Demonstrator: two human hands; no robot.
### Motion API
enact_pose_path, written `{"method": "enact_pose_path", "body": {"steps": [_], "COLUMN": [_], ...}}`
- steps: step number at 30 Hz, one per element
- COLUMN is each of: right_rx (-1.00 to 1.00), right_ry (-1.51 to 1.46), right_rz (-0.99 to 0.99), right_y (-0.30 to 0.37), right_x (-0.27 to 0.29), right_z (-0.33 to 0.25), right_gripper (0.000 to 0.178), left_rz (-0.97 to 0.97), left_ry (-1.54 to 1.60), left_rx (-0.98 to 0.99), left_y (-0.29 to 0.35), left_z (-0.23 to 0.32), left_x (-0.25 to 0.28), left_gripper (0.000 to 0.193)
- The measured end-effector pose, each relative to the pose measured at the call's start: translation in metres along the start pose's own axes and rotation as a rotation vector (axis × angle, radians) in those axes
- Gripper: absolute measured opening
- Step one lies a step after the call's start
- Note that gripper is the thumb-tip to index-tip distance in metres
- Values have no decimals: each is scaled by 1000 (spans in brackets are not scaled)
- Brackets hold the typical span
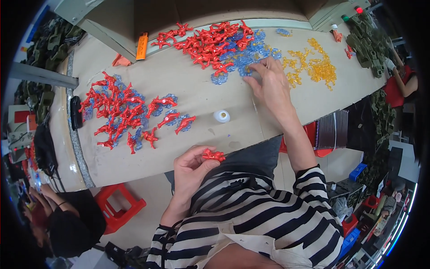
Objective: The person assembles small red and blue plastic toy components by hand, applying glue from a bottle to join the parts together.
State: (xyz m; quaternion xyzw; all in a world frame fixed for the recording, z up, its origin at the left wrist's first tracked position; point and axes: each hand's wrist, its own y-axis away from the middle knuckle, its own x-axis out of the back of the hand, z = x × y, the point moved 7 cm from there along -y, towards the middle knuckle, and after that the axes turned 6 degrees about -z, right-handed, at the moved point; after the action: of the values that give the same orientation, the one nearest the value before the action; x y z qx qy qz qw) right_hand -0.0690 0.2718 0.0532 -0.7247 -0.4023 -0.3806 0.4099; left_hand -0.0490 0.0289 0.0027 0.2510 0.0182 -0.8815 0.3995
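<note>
Near the table's front edge, my left hand (pixel 192 168) is closed on a small red plastic figure (pixel 213 155), pinched between thumb and fingers. My right hand (pixel 272 85) reaches over the right side of a pile of clear blue plastic pieces (pixel 242 58). Its thumb and forefinger are apart, and nothing shows held between them. Red figures (pixel 208 42) heap up against the blue pile on its left. Yellow clear pieces (pixel 320 65) lie just right of my right hand. A small white bottle (pixel 221 116) stands between my hands.
At left lies a cluster of red figures (pixel 112 103) joined with blue pieces. An orange box cutter-like item (pixel 142 46) leans by the cabinet (pixel 103 22). A black case (pixel 75 112) sits at the table's left end. Red stools (pixel 118 208) and other people are nearby.
</note>
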Motion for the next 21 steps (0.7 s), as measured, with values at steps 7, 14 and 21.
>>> {"method": "enact_pose_path", "body": {"steps": [7, 14, 21], "right_rx": [2, -428, -160], "right_ry": [-206, -478, -1006], "right_rz": [-215, -497, -477], "right_y": [17, 48, 97], "right_x": [-11, -10, -6], "right_z": [-19, -13, -49], "right_gripper": [32, 28, 32], "left_rz": [31, -8, -152], "left_ry": [0, 130, 356], "left_rx": [83, 152, 276], "left_y": [3, 3, 1], "left_z": [-6, -12, -26], "left_x": [10, 4, -22], "left_gripper": [29, 24, 21]}}
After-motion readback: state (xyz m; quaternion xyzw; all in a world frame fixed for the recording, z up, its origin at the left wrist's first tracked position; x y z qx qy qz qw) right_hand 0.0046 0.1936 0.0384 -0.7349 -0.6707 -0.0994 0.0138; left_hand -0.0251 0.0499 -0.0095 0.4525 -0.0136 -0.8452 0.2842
